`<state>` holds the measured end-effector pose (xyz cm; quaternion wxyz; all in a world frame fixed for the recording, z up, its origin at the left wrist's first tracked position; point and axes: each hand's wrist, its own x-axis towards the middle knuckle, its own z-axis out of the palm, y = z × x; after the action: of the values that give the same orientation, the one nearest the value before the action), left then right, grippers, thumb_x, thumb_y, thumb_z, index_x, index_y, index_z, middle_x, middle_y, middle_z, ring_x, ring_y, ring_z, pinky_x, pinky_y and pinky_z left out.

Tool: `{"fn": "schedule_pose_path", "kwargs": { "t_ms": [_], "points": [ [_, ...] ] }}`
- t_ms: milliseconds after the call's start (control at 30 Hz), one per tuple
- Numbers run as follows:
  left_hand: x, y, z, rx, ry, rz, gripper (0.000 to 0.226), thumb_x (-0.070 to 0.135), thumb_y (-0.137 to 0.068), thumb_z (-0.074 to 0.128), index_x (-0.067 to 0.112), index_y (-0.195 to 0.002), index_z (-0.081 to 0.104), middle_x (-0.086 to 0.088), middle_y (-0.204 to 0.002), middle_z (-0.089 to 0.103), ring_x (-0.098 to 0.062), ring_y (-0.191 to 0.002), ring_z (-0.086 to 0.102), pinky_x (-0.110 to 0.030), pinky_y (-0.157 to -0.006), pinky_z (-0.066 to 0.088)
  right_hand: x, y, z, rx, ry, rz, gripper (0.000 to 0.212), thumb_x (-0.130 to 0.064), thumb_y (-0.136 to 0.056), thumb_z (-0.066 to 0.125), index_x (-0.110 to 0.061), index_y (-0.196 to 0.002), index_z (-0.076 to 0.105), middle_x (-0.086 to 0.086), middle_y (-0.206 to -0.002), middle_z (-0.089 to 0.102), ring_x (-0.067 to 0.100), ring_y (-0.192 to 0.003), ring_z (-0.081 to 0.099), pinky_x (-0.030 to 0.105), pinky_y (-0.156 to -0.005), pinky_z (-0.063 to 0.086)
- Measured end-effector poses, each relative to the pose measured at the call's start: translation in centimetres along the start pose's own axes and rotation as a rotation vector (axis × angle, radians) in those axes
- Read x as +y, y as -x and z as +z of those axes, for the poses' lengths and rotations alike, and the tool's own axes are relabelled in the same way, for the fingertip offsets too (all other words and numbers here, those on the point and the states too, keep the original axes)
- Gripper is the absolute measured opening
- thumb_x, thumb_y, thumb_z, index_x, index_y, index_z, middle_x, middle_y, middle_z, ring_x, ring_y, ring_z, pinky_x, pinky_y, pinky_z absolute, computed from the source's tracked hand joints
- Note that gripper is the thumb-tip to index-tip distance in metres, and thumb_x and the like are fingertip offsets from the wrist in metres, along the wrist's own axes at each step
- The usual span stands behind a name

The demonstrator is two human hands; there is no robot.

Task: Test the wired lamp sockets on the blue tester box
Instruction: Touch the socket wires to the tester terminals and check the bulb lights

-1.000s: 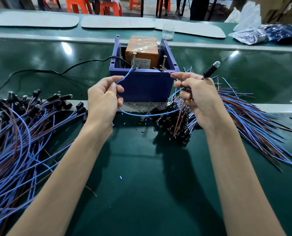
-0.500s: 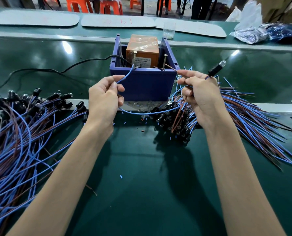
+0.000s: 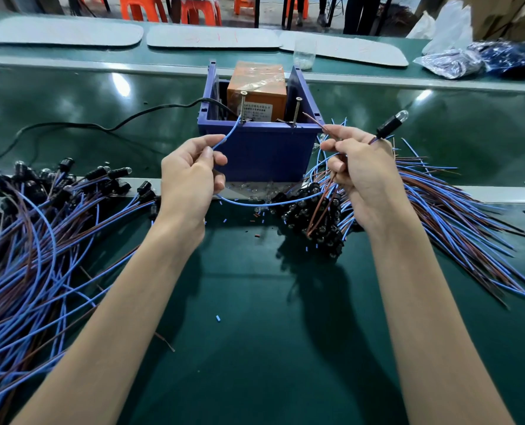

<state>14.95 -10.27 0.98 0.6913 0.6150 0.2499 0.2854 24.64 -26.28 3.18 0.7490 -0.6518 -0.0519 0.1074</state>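
Fingers (image 3: 195, 145) curl closed on both hands before the blue tester box (image 3: 255, 151), mid-table: left hand (image 3: 190, 182) pinches a blue wire (image 3: 227, 137) rising to the left screw (image 3: 242, 107), right hand (image 3: 362, 176) pinches a brown wire (image 3: 314, 120) aimed up-left, just beside the right screw (image 3: 296, 110). Lamp socket (image 3: 388, 126), also gripped by the right hand, points bulb-first toward the far right corner.

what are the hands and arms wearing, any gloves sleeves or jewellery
Nothing visible. The left hand and right hand are bare, without gloves, rings or tape. The left forearm and right forearm are uncovered as far as the frame shows: no sleeve, watch or wristband.
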Motion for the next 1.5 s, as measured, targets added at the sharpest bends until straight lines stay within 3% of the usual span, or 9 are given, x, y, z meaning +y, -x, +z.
{"fn": "schedule_pose_path", "kwargs": {
  "t_ms": [967, 1067, 1167, 1233, 1300, 1367, 1433, 1500],
  "points": [
    [-0.3, -0.1, -0.1, -0.014, -0.031, 0.006, 0.039, 0.003, -0.101, 0.036, 0.024, -0.087, 0.066, 0.006, -0.068, 0.051, -0.003, -0.039, 0.034, -0.012, -0.043, 0.031, -0.3, 0.6, 0.0, -0.069, 0.083, 0.004, 0.031, 0.002, -0.093, 0.040, -0.008, -0.095, 0.069, -0.002, -0.068, 0.061, 0.004, -0.042, 0.034, 0.012, -0.035, 0.024],
    [-0.1, -0.1, -0.2, -0.033, -0.016, -0.006, 0.037, 0.003, -0.100, 0.037, 0.023, -0.088, 0.066, 0.009, -0.064, 0.052, -0.003, -0.040, 0.037, -0.012, -0.043, 0.033, -0.8, 0.9, -0.1, -0.145, 0.038, -0.008, 0.028, -0.009, -0.097, 0.043, -0.008, -0.090, 0.070, -0.001, -0.070, 0.060, 0.005, -0.044, 0.034, 0.013, -0.036, 0.022],
    [0.1, 0.1, -0.3, -0.116, -0.019, -0.023, 0.034, 0.003, -0.100, 0.038, 0.021, -0.090, 0.064, 0.014, -0.058, 0.054, -0.004, -0.042, 0.041, -0.013, -0.044, 0.033, -1.9, 1.3, 0.0, -0.251, -0.128, 0.021, 0.047, -0.032, -0.102, 0.030, -0.006, -0.090, 0.067, 0.001, -0.068, 0.060, 0.007, -0.048, 0.043, 0.014, -0.039, 0.026],
    [0.0, 0.0, -0.4, -0.202, -0.067, -0.051, 0.032, 0.003, -0.100, 0.038, 0.021, -0.087, 0.062, 0.014, -0.056, 0.056, -0.004, -0.044, 0.045, -0.014, -0.048, 0.033, -2.5, 1.4, -0.1, -0.260, -0.160, 0.008, 0.055, -0.037, -0.104, 0.019, -0.008, -0.093, 0.065, 0.005, -0.075, 0.061, 0.010, -0.061, 0.053, 0.019, -0.052, 0.037],
    [0.1, -0.1, -0.7, -0.309, -0.177, -0.070, 0.032, 0.004, -0.100, 0.039, 0.021, -0.084, 0.060, 0.014, -0.057, 0.060, -0.003, -0.048, 0.052, -0.014, -0.050, 0.038, -2.7, 1.4, -0.2, -0.176, 0.017, -0.048, 0.060, -0.040, -0.104, 0.011, -0.015, -0.091, 0.065, 0.003, -0.084, 0.058, 0.009, -0.073, 0.051, 0.025, -0.065, 0.036],
    [0.3, -0.4, -1.6, -0.408, -0.352, -0.052, 0.031, 0.005, -0.100, 0.041, 0.023, -0.083, 0.061, 0.012, -0.065, 0.066, 0.000, -0.056, 0.061, -0.012, -0.054, 0.046, -2.7, 1.3, -0.4, -0.063, 0.198, -0.090, 0.068, -0.043, -0.104, 0.006, -0.017, -0.081, 0.064, -0.001, -0.073, 0.053, 0.004, -0.065, 0.043, 0.021, -0.061, 0.031],
    [0.5, -0.8, -2.8, -0.451, -0.511, -0.034, 0.031, 0.004, -0.099, 0.044, 0.023, -0.084, 0.063, 0.004, -0.080, 0.069, 0.001, -0.065, 0.063, -0.009, -0.062, 0.048, -2.9, 1.2, -0.7, -0.004, 0.162, -0.057, 0.075, -0.051, -0.102, 0.005, -0.011, -0.074, 0.062, -0.002, -0.052, 0.049, 0.002, -0.044, 0.038, 0.015, -0.045, 0.029],
    [0.7, -1.4, -4.2, -0.423, -0.688, -0.032, 0.028, 0.003, -0.096, 0.049, 0.022, -0.083, 0.065, -0.002, -0.083, 0.068, -0.003, -0.068, 0.063, -0.009, -0.065, 0.047, -3.1, 1.3, -1.2, 0.009, 0.070, -0.055, 0.072, -0.056, -0.101, 0.013, -0.010, -0.073, 0.061, -0.003, -0.043, 0.047, 0.003, -0.035, 0.036, 0.013, -0.038, 0.028]
  ]
}}
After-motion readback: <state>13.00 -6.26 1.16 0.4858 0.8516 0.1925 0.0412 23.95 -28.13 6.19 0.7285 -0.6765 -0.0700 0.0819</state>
